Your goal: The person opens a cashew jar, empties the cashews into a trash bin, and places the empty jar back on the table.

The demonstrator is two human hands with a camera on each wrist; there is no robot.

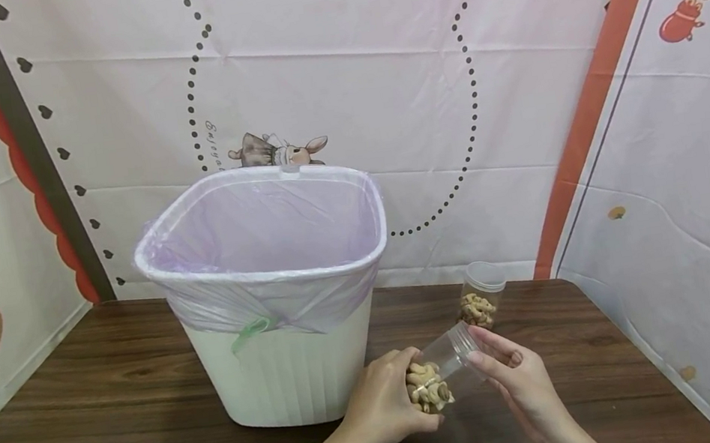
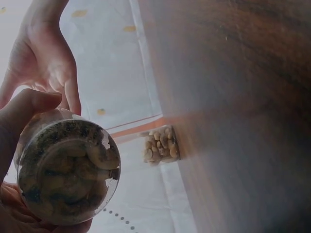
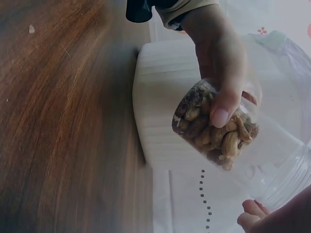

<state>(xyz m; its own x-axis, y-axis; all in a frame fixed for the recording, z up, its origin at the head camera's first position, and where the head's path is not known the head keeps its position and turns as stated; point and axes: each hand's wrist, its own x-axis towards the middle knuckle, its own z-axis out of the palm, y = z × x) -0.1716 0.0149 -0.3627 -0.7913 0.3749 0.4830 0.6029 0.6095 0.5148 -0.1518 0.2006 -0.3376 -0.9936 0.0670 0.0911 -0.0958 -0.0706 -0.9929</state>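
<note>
A clear plastic jar (image 1: 450, 352) of cashews lies tilted in front of the bin, its threaded mouth up to the right. My left hand (image 1: 383, 403) grips its lower end, where the nuts are gathered; the thumb crosses the jar wall in the right wrist view, over the cashews (image 3: 228, 141). At the mouth, my right hand (image 1: 520, 380) holds the neck between thumb and fingers. The left wrist view looks at the round jar base (image 2: 68, 170), with the right hand (image 2: 48, 58) beyond it. No lid shows on this jar.
A second jar (image 1: 479, 310) of cashews, with a lid on, stands upright behind the hands on the dark wooden table (image 1: 115, 406). To the left is a tall white bin (image 1: 281, 375) lined with a purple bag (image 1: 272, 214). Printed cloth (image 1: 333, 65) hangs around the table.
</note>
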